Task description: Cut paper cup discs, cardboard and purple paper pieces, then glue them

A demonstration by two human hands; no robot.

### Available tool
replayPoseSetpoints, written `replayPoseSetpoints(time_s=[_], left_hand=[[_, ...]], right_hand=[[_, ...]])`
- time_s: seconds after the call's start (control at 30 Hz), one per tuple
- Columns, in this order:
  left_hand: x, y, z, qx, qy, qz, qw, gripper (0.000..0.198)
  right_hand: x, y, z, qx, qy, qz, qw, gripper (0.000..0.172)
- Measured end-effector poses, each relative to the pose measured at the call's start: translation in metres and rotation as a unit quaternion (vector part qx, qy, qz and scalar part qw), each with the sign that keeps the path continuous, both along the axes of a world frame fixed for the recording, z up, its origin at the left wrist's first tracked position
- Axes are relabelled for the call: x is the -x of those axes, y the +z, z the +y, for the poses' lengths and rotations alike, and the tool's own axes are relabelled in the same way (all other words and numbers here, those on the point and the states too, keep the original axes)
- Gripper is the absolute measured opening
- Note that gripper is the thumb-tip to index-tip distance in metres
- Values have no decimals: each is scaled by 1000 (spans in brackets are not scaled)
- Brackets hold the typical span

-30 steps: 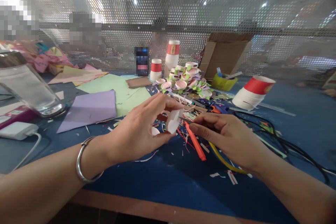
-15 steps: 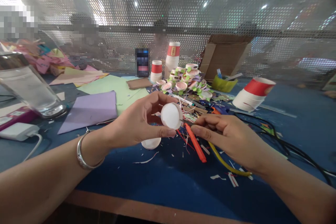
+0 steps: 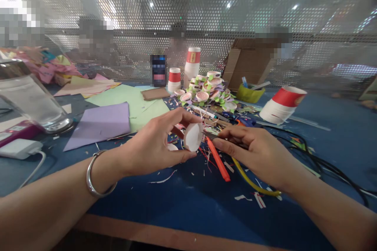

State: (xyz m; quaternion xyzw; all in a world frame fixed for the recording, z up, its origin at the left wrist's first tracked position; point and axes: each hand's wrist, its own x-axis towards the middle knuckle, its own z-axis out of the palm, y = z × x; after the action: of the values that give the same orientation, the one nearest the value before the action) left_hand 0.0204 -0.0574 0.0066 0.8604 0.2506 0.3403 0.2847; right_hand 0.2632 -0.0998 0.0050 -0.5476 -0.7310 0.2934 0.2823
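My left hand [image 3: 159, 137] holds a small white paper cup bottom [image 3: 193, 138] by its edges between thumb and fingers, its round face tilted sideways. To its right, my right hand [image 3: 250, 145] is closed around scissors, mostly hidden by the fingers. A thin dark blade shows near the cup bottom's right edge, and a curved yellow handle [image 3: 250, 182] comes out below the hand. An orange marker [image 3: 218, 160] lies on the table between the hands. Another white disc [image 3: 172, 147] is partly hidden behind my left hand.
Paper scraps litter the blue table [image 3: 176, 211]. Behind are a pile of decorated cup bottoms [image 3: 203, 96], stacked paper cups [image 3: 192, 68] and a yellow-green holder [image 3: 250, 94]. A tipped cup stack [image 3: 282, 106] and black cables [image 3: 318, 157] lie right. Purple paper [image 3: 98, 125] and a glass [image 3: 35, 102] are left.
My left hand has turned the cup bottom, so its face now looks narrower and more sideways. The right hand has barely moved.
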Motion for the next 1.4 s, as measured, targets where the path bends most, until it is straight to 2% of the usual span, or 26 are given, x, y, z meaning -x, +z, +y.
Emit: replayPoseSetpoints(time_s=[0.4,0.67,0.87,1.03,1.23,1.4], left_hand=[[0,4,-3,27,6,37,999,50],[1,1,0,59,-28,16,998,49],[3,-3,7,131,-82,-19,988,52],[2,-4,8,185,-99,-25,977,52],[-1,-8,9,228,-71,-80,968,51],[-8,-13,1,304,-94,-122,940,54]], right_hand=[[1,-2,-1,-13,-4,-1,1000,48],[-2,-1,0,16,21,9,1000,47],[-4,0,2,3,28,2,1000,48],[-4,-1,3,9,27,-4,1000,48],[-2,-3,2,39,-3,68,997,46],[4,-6,3,3,-24,122,992,38]])
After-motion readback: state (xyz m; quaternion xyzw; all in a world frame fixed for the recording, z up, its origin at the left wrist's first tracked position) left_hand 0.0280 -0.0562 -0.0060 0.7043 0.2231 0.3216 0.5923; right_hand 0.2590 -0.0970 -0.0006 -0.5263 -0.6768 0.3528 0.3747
